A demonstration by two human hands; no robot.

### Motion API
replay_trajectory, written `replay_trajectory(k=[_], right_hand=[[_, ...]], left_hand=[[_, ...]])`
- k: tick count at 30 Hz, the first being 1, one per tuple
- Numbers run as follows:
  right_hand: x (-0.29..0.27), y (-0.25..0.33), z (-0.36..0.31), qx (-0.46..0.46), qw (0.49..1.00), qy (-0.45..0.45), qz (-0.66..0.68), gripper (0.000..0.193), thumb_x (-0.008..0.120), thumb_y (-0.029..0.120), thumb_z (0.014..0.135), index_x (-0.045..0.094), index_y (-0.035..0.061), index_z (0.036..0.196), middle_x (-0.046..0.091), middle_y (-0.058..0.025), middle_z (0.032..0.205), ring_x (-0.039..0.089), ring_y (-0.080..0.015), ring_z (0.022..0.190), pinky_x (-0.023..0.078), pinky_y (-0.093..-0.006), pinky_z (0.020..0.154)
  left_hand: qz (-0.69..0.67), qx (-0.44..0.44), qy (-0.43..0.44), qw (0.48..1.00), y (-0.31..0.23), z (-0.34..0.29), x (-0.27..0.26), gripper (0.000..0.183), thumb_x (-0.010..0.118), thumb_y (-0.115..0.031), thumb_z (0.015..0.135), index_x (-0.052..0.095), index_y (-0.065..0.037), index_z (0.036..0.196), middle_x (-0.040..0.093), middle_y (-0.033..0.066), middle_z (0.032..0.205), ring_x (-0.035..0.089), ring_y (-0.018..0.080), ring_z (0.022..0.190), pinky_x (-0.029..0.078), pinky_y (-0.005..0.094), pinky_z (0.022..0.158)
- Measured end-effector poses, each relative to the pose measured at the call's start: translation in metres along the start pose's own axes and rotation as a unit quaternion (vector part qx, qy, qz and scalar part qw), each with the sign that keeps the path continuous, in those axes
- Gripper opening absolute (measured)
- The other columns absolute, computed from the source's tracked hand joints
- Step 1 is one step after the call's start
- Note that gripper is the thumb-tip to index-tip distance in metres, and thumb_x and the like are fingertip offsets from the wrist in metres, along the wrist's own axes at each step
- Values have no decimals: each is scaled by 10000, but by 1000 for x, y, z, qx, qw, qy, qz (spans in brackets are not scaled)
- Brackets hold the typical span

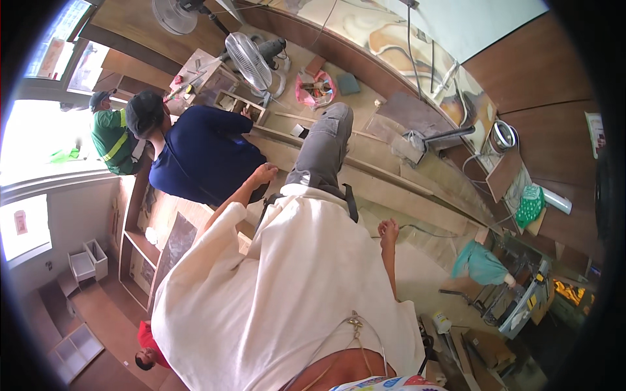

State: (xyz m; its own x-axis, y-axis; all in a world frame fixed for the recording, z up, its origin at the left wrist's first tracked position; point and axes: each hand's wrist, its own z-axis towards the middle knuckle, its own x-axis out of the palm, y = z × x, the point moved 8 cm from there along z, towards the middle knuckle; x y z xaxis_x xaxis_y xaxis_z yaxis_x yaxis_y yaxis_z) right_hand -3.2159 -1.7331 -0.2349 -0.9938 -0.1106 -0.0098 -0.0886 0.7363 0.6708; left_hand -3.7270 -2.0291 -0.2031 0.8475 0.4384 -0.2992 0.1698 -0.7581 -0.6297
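Observation:
My left hand (pixel 264 173) hangs beside the navy-shirted back of a co-worker, its fingers loosely bent and no object visible in them. Out to my right side, my right hand (pixel 388 229) has relaxed, slightly parted fingers and holds nothing that I can see. Between the hands, my grey-trousered leg (pixel 319 146) stretches forward over long pale boards (pixel 385 186). The co-worker in the navy shirt (pixel 199 153) leans over to my left; that person's hand (pixel 247 113) is at a wooden box frame (pixel 261 115).
Ahead are a standing fan (pixel 248 62) and a pink basin (pixel 315 89) of tools. A saw machine (pixel 525 300) with a teal bag (pixel 479 262) stands right. People in a green top (pixel 107 137) and a red top (pixel 147 337) are left. A cable (pixel 427 232) crosses the floor.

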Motion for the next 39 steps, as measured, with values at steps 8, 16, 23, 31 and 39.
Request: replay_trajectory(k=[8, 16, 23, 31, 39], right_hand=[[148, 197, 104, -54, 992, 107, -32, 346, 580, 166, 971, 514, 116, 1307, 632, -33, 968, 618, -129, 813, 548, -275, 677], [489, 577, 169, -289, 894, 267, -216, 380, 585, 185, 981, 515, 53, 1330, 632, -35, 936, 581, -78, 803, 501, -228, 734], [671, 612, 200, -244, 802, 384, -387, 391, 571, 162, 973, 498, 46, 1339, 636, -12, 928, 578, -65, 767, 495, -225, 717], [797, 553, 141, -200, 647, 550, -489, 348, 580, 178, 978, 545, 37, 1294, 650, -51, 938, 609, -84, 798, 504, -236, 758], [972, 581, -36, -354, 501, 658, -436, 315, 596, 187, 971, 598, 46, 1252, 617, -11, 911, 577, -56, 742, 503, -211, 696]], left_hand=[[22, -49, 65, 996, -52, 124, 23, 474, 589, -355, 912, 599, -67, 1288, 670, 82, 1008, 652, 201, 824, 537, 379, 736], [-162, -47, 53, 984, -160, 268, 17, 434, 585, -343, 926, 614, -40, 1235, 648, 80, 948, 611, 166, 839, 501, 339, 703], [-295, 48, -76, 951, -294, 321, -65, 442, 571, -334, 968, 571, -17, 1276, 645, 86, 1049, 616, 165, 890, 498, 322, 782], [-428, 3, -374, 822, -248, 191, -177, 451, 572, -291, 972, 535, 2, 1313, 634, 68, 1065, 597, 139, 952, 481, 298, 847], [-450, 19, -446, 773, -230, 99, -158, 491, 579, -322, 979, 506, -9, 1350, 608, 51, 1127, 569, 143, 992, 456, 286, 898]])
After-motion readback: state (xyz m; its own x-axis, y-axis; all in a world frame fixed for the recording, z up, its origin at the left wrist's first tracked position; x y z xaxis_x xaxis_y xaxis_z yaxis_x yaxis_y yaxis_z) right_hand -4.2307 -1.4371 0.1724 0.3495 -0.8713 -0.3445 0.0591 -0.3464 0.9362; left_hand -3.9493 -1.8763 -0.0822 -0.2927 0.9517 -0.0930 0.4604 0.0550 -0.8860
